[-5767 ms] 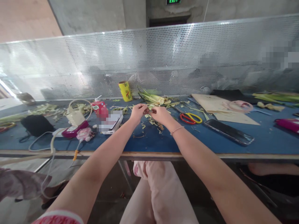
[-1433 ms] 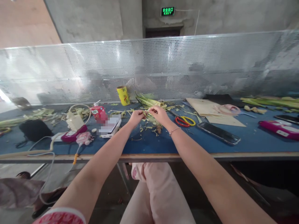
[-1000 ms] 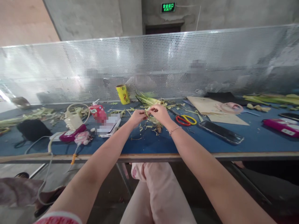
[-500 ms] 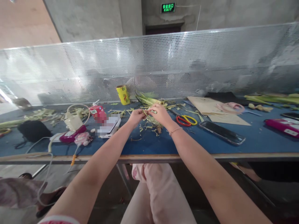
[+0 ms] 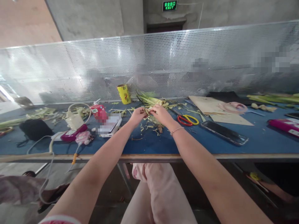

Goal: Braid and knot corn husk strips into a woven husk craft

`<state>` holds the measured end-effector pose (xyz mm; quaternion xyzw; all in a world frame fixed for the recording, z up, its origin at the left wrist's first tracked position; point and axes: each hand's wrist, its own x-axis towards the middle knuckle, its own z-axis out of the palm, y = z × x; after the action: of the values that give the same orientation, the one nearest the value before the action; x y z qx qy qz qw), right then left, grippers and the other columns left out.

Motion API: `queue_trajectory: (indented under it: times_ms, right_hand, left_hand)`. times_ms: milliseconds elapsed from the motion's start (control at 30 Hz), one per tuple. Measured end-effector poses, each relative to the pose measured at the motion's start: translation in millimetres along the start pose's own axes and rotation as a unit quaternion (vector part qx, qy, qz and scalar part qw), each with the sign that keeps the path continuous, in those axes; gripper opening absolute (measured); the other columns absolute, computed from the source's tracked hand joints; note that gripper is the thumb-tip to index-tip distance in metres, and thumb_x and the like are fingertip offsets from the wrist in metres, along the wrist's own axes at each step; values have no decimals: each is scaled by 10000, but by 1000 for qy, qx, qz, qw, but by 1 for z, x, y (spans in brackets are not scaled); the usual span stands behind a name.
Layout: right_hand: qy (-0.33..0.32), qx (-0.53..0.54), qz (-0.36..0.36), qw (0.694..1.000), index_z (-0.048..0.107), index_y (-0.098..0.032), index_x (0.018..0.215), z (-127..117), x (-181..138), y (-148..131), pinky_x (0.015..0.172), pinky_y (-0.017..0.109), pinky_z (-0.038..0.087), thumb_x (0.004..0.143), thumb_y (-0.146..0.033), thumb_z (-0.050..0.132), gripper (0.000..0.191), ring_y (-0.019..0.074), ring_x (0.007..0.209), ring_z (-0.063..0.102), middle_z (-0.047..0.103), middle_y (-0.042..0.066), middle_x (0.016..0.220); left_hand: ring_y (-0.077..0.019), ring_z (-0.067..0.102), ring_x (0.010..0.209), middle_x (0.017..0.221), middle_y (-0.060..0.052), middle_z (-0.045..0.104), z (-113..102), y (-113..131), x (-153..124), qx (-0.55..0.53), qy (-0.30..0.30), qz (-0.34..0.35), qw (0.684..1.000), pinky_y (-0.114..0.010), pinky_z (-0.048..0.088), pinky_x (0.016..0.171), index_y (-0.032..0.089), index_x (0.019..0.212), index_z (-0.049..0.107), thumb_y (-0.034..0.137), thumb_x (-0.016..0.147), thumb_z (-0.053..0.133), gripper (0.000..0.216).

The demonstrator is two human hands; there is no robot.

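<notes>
My left hand [image 5: 137,114] and my right hand [image 5: 161,114] meet over the blue table [image 5: 149,141], both pinched on a small piece of green-yellow leaf strip [image 5: 148,111] held between their fingertips. Below the hands lie several cut leaf scraps [image 5: 149,126] on the table. A bundle of long green leaves [image 5: 150,100] lies just beyond the hands. Red and yellow scissors [image 5: 188,119] rest to the right of my right hand.
A black phone [image 5: 224,132] lies right of the scissors, with cardboard sheets [image 5: 217,107] behind. A yellow cup [image 5: 124,93], a red carton [image 5: 99,111], a white phone [image 5: 109,124], chargers and cables [image 5: 70,130] sit left. A perforated metal screen [image 5: 149,62] backs the table; people sit behind it.
Both hands have stayed together on the leaf strip, shifting only slightly as the fingers work it. The view has drifted a little.
</notes>
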<state>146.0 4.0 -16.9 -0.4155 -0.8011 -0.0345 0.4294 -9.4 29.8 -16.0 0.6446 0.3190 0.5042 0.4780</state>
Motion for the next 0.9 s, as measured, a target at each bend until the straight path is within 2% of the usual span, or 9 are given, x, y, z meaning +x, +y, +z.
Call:
queue_trajectory:
  times_ms: [133,233,400,633,900]
  right_hand:
    - [-22,-30,3,999,647,-137,828,1,-1,2,794,298,420,876,-165,486,170,174,854,549,595,86,905]
    - [-12,-27,14,999,629,-141,827,1,-1,2,782,296,419,864,-166,485,151,175,843,551,604,83,884]
    - [15,33,40,999,614,-151,791,0,0,-3,758,285,428,815,-152,513,104,156,771,559,631,62,815]
    - [-2,102,98,990,620,-148,752,-5,3,-8,707,286,434,783,-182,544,88,150,699,579,659,56,761]
    - [-24,118,76,990,613,-158,748,-4,1,-5,682,268,431,786,-200,528,102,138,694,580,657,30,742]
  left_hand:
    - [-75,542,538,552,15,595,-1,-1,0,25,-11,-8,1000,-223,432,591,129,657,566,117,628,689,128]
    - [-84,566,556,563,9,607,-1,0,0,21,-4,-16,1000,-238,462,611,134,643,554,130,626,694,141]
    - [-88,571,553,547,16,593,1,1,0,18,-2,-18,1000,-243,474,606,139,634,539,146,614,723,186]
    - [-91,572,552,555,12,596,1,2,-1,23,1,-17,1000,-252,470,617,128,666,557,100,642,683,132]
    - [-95,588,571,594,4,624,2,2,-2,-13,18,-25,999,-288,498,686,133,658,554,95,616,699,156]
